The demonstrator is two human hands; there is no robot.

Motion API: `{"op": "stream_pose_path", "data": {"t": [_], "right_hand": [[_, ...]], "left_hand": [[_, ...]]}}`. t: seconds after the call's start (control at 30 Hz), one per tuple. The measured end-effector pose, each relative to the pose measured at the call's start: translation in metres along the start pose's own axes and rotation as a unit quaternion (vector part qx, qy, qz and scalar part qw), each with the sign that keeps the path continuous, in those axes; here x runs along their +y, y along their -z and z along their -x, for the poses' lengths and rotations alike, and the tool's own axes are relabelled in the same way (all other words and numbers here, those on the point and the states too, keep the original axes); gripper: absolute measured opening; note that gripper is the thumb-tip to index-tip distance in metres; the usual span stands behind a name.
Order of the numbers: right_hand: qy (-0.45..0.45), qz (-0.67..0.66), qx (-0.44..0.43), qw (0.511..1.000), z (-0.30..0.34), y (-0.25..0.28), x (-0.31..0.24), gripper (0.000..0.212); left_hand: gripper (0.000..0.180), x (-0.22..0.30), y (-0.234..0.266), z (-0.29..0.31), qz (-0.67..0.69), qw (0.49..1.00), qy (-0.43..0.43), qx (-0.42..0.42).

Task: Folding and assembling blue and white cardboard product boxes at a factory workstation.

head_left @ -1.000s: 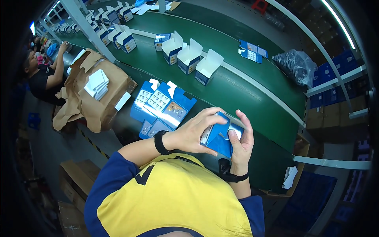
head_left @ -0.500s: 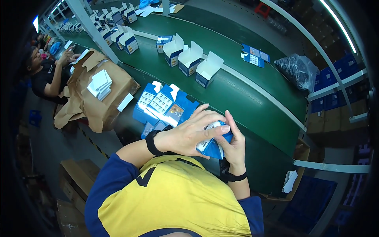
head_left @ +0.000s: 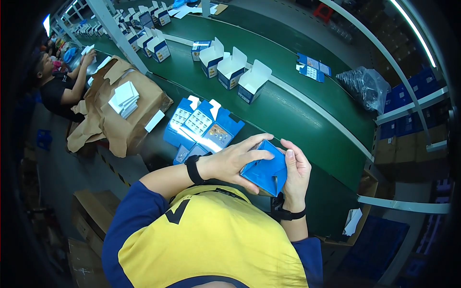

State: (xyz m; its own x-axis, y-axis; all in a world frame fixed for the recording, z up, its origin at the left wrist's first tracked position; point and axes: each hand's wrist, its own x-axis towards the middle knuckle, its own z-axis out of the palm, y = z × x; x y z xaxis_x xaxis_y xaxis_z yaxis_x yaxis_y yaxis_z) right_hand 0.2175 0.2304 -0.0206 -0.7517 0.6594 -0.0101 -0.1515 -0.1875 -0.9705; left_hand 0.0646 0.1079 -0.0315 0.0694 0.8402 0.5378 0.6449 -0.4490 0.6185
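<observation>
A small blue cardboard box (head_left: 263, 174) is between my hands, close in front of my yellow shirt, with folded flaps and a slot showing on its upturned face. My left hand (head_left: 242, 158) grips its left side, the index finger lying across that face. On the other side, my right hand (head_left: 297, 170) holds the right edge, thumb on top. Parts of both hands' fingers are hidden behind the box. Flat blue box blanks (head_left: 199, 124) with printed panels lie overlapping on the table just left of my hands.
Several white-lidded open boxes (head_left: 231, 74) stand on the green conveyor (head_left: 297, 113), more farther left. Another flat blank (head_left: 313, 67) and a clear plastic bag (head_left: 363, 87) lie at right. A paper-covered carton (head_left: 144, 93) holds white packets (head_left: 124, 99). A co-worker (head_left: 62, 89) works at far left.
The box has been turned in my hands: its pale printed side faced up before, and now a plain blue flapped face does. My right hand has shifted slightly right.
</observation>
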Motion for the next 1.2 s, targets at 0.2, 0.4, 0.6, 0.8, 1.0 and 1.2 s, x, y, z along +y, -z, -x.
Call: {"op": "stream_pose_path", "data": {"t": [0.2, 0.4, 0.6, 0.8, 1.0, 1.2], "right_hand": [[0.071, 0.270, -0.151, 0.948, -0.001, 0.010, -0.014, 0.049], [0.148, 0.294, -0.208, 0.921, -0.002, 0.013, -0.014, 0.063], [0.105, 0.075, -0.023, 0.991, 0.003, -0.007, 0.004, 0.077], [0.086, 0.064, 0.034, 0.994, -0.004, -0.007, -0.005, 0.080], [0.145, -0.013, 0.001, 0.989, 0.000, -0.013, -0.011, 0.091], [0.050, -0.690, 0.032, 0.722, -0.010, -0.029, -0.013, 0.098]], "left_hand": [[0.110, 0.012, 0.004, -0.002, -0.018, 0.995, 0.080, -0.059], [0.118, 0.021, 0.013, -0.006, 0.061, 0.988, 0.133, -0.053], [0.118, 0.011, -0.010, -0.013, -0.052, 0.993, -0.008, 0.105], [0.099, 0.011, 0.022, -0.024, 0.081, 0.993, 0.072, 0.045], [0.085, 0.000, 0.018, -0.027, -0.065, 0.976, -0.142, 0.154], [0.084, 0.004, -0.007, -0.023, 0.053, 0.985, -0.049, 0.154]]}}
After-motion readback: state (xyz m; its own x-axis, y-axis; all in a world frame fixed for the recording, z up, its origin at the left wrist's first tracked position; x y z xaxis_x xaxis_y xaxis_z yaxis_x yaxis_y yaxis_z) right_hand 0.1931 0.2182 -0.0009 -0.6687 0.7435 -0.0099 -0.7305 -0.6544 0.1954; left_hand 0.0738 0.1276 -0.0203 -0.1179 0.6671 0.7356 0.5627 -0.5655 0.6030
